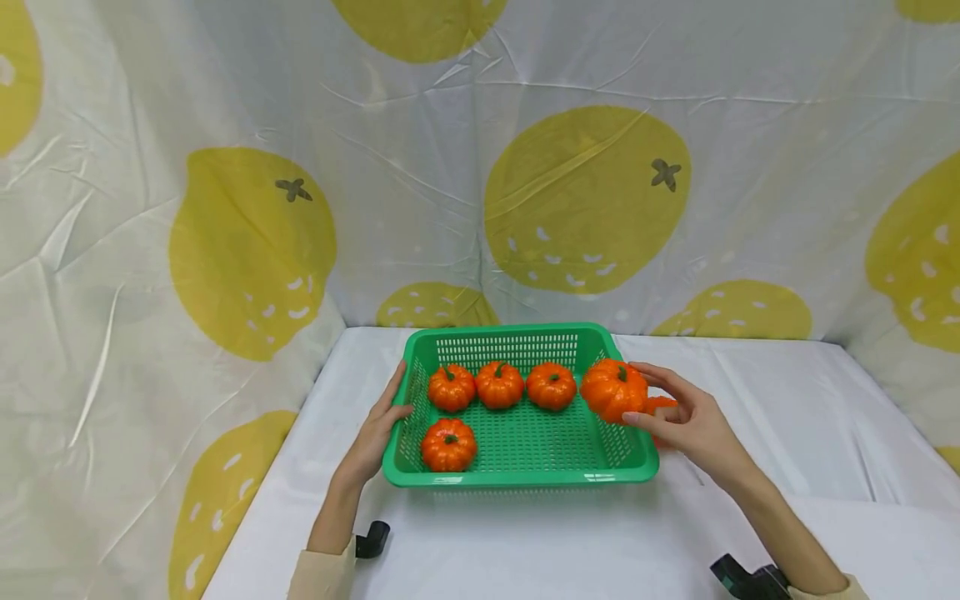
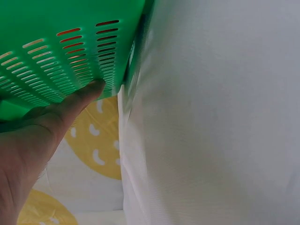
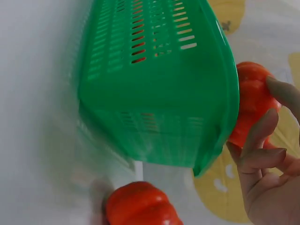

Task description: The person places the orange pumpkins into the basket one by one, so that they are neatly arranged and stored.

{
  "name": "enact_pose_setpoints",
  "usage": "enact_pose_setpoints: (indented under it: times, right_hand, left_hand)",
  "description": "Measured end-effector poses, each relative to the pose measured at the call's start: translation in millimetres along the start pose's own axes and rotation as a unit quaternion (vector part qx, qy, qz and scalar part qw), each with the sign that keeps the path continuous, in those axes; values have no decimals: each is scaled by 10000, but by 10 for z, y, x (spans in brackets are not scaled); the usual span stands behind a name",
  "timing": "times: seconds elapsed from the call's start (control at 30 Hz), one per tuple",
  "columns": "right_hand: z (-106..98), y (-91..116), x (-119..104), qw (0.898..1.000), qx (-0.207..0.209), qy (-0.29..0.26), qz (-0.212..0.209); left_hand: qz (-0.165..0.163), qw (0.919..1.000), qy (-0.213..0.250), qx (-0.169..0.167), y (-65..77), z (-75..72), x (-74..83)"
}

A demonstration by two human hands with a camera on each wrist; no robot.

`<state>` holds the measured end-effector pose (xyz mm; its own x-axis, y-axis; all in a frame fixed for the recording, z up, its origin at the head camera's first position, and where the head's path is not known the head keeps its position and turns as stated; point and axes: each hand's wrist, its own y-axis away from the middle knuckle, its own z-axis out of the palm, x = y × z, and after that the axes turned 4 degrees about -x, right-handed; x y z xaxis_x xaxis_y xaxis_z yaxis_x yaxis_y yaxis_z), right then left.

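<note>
A green plastic basket (image 1: 517,479) stands on the white cloth. Three small orange pumpkins, among them a middle one (image 1: 499,385), sit along its back half, and another pumpkin (image 1: 448,446) lies in the front left corner. My left hand (image 1: 375,437) rests against the basket's left side, a straight digit (image 2: 86,93) touching the slotted outer wall. Over the right rim, my right hand (image 1: 693,421) holds a pumpkin (image 1: 613,390) between thumb and fingers. Beneath that hand, outside the basket, one more pumpkin (image 3: 143,206) lies on the cloth, partly hidden in the head view.
White cloth (image 1: 787,417) covers the table. Behind and on the left hangs a curtain (image 1: 412,208) printed with yellow lemons. Black wrist mounts (image 1: 372,540) sit at both forearms, low over the table.
</note>
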<state>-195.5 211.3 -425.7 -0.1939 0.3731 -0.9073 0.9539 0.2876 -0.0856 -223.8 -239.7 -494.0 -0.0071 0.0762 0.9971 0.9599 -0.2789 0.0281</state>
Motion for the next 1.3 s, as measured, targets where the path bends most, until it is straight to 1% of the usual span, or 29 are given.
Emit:
enact_pose_setpoints:
  times: [0.13, 0.37, 0.57, 0.67, 0.77, 0.9, 1.07, 1.23, 1.3]
  right_hand:
    - [145, -119, -58, 9996, -256, 54, -70]
    - [400, -288, -140, 9972, -744, 65, 2]
    - [621, -399, -194, 9964, -835, 81, 135]
    - [723, -450, -201, 9963, -826, 174, 133]
    - [808, -499, -199, 9953, -916, 302, 128]
    - [896, -559, -196, 9924, -1100, 523, 194]
    - [959, -623, -215, 9866, -1279, 976, 261]
    - [1000, -681, -199, 9774, -1683, 1257, 229]
    - [1012, -687, -186, 9748, -1852, 1208, 298]
  left_hand:
    - [2, 10000, 37, 7, 4, -2, -9]
    - [67, 10000, 31, -38, 7, 3, 0]
    - [79, 9999, 49, -63, -1, 4, 4]
    - [73, 9999, 66, -53, -7, 5, 7]
    - [56, 9999, 72, -42, -11, 5, 6]
    - [33, 10000, 76, -22, -10, 1, 0]
    - [110, 9999, 97, -22, -11, -8, -12]
    - [138, 9998, 124, -62, -16, -11, -27]
    - [140, 9998, 131, -64, -18, -5, -26]
